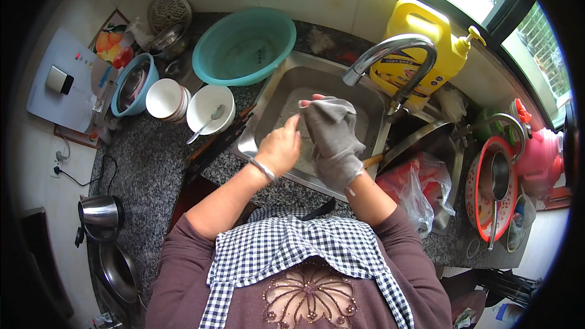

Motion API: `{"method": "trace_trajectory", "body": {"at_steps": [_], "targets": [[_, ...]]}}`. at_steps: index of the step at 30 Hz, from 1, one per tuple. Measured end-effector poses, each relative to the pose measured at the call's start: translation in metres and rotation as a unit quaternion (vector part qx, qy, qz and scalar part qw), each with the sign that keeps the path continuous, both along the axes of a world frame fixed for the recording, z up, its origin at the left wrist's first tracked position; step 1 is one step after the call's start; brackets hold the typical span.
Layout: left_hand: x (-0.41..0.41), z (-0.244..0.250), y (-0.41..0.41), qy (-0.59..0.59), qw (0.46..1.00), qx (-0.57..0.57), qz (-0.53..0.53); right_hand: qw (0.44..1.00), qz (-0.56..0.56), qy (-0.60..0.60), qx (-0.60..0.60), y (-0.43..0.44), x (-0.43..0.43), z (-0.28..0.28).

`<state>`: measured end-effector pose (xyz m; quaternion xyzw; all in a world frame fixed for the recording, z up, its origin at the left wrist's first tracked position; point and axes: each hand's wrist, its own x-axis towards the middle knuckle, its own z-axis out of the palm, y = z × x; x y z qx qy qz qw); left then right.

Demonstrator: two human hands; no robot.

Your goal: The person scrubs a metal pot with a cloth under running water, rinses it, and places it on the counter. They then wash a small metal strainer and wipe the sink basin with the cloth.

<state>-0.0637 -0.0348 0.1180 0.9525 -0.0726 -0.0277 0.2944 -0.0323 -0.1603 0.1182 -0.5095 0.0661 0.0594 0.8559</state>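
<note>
A grey cloth is draped over my right hand, covering its back and wrist, with only fingertips showing at the cloth's upper left edge. My left hand, with a silver bangle at the wrist, is just left of the cloth, its index finger pointing up toward those fingertips. Whether my left hand grips anything is hard to tell. Both hands are above the near part of a stainless steel sink, below a curved chrome faucet.
Left of the sink are a teal plastic basin, a white bowl with a spoon and stacked bowls. To the right stand a yellow detergent jug, a wok, plastic bags and a red-rimmed basin.
</note>
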Motion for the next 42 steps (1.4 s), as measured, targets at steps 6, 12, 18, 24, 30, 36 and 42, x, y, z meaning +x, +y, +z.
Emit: {"method": "trace_trajectory", "body": {"at_steps": [6, 12, 18, 24, 30, 36, 42], "targets": [[-0.01, 0.006, -0.005, -0.076, 0.976, -0.038, -0.2, 0.607, 0.117, -0.407, -0.672, 0.004, -0.017, 0.023], [-0.044, 0.011, -0.003, 0.325, 0.802, -0.499, -0.052, 0.713, 0.15, -0.226, -0.647, 0.013, 0.0, -0.014], [-0.055, -0.018, -0.018, 0.136, 0.782, -0.601, 0.091, 0.781, 0.175, -0.207, -0.563, 0.034, -0.018, -0.039], [-0.047, -0.043, -0.008, 0.084, 0.701, -0.664, 0.246, 0.663, 0.291, -0.229, -0.651, 0.046, -0.019, -0.032], [-0.041, -0.081, 0.038, -0.003, 0.784, -0.565, 0.255, 0.816, 0.267, -0.313, -0.406, 0.033, -0.048, -0.061], [-0.044, -0.07, 0.075, -0.199, 0.962, -0.057, 0.175, 0.746, 0.354, -0.222, -0.519, 0.009, -0.043, -0.115], [-0.053, -0.111, 0.084, -0.154, 0.977, 0.113, 0.094, 0.675, 0.207, 0.126, -0.697, 0.002, 0.003, -0.2]]}}
